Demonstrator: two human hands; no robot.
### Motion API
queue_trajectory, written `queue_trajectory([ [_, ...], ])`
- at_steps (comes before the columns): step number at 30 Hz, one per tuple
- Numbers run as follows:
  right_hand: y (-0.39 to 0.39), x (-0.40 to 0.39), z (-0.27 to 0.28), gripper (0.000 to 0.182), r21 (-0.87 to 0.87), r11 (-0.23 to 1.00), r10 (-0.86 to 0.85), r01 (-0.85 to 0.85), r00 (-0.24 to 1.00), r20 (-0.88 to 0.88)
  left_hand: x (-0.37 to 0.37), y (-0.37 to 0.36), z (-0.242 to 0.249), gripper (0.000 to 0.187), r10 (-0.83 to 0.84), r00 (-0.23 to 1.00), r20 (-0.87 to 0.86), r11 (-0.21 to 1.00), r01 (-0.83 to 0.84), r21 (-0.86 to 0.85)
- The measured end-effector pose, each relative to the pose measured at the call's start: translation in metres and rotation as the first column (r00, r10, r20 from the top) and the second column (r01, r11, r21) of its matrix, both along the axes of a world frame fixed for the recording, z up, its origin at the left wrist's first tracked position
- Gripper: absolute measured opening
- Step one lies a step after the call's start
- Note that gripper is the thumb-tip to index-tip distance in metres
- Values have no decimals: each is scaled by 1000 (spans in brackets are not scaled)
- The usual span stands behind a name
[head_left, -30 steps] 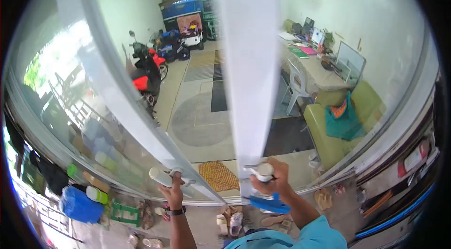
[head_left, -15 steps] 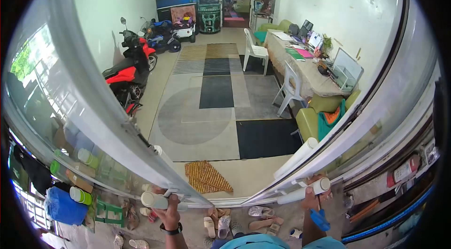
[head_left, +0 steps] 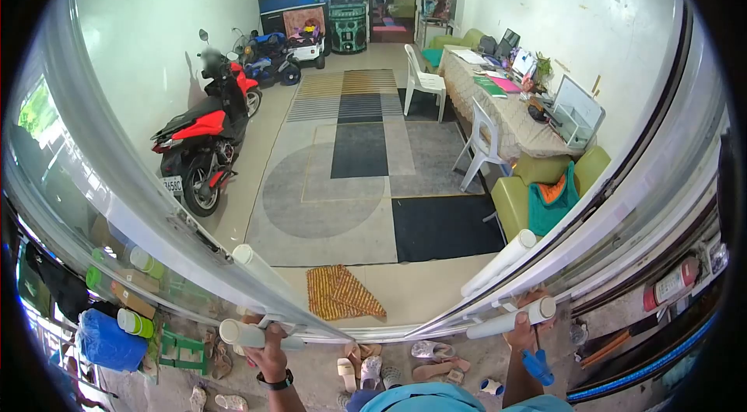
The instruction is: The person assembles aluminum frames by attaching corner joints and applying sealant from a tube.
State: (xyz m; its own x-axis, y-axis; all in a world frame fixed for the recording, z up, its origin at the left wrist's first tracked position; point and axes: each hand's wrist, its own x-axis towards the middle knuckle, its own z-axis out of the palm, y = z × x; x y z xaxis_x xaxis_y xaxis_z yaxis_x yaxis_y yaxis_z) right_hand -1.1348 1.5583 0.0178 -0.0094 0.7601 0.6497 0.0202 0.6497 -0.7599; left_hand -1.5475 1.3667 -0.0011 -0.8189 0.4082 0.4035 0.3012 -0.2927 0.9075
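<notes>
My left hand (head_left: pixel 269 351), with a dark band on its wrist, wraps round the white tubular pull handle (head_left: pixel 238 333) of the left glass door (head_left: pixel 167 213). My right hand (head_left: pixel 526 334) is closed on the matching handle (head_left: pixel 498 326) of the right glass door (head_left: pixel 622 194). A small blue object (head_left: pixel 538 367) hangs below that hand; its kind is unclear. Between the two door edges is a gap onto a room. Just inside lies a folded orange-and-brown striped mat (head_left: pixel 342 292).
Several shoes and slippers (head_left: pixel 371 371) lie on the ground before me. Inside are a patterned rug (head_left: pixel 323 194), a red motor scooter (head_left: pixel 206 128) at left, white chairs (head_left: pixel 481 143) and a long cluttered table (head_left: pixel 506 120). A blue bag (head_left: pixel 111 340) and green stool (head_left: pixel 184 351) stand outside at left.
Both doors have swung a little wider, and my hands have moved slightly apart with their handles. More of the scooter, including its rear wheel and plate, now shows.
</notes>
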Motion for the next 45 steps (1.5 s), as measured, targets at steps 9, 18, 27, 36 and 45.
queue_trajectory([
  [9,3,8,-1,35,-6,1000,18,-18,1000,5,5,3,6,34,24,998,63,999,-26,21],
  [18,7,10,-6,37,-19,999,34,-33,999,15,4,4,6,36,50,998,39,999,-50,-3],
  [27,9,8,-16,39,14,1000,23,-23,1000,22,-4,1,-12,25,12,998,67,1000,-13,18],
  [36,-14,-62,19,31,168,967,-208,192,974,85,-5,-2,6,20,-110,993,46,993,112,-29],
  [45,-65,-128,35,29,264,934,-301,239,927,225,-16,-5,3,30,-309,949,-60,948,312,64],
])
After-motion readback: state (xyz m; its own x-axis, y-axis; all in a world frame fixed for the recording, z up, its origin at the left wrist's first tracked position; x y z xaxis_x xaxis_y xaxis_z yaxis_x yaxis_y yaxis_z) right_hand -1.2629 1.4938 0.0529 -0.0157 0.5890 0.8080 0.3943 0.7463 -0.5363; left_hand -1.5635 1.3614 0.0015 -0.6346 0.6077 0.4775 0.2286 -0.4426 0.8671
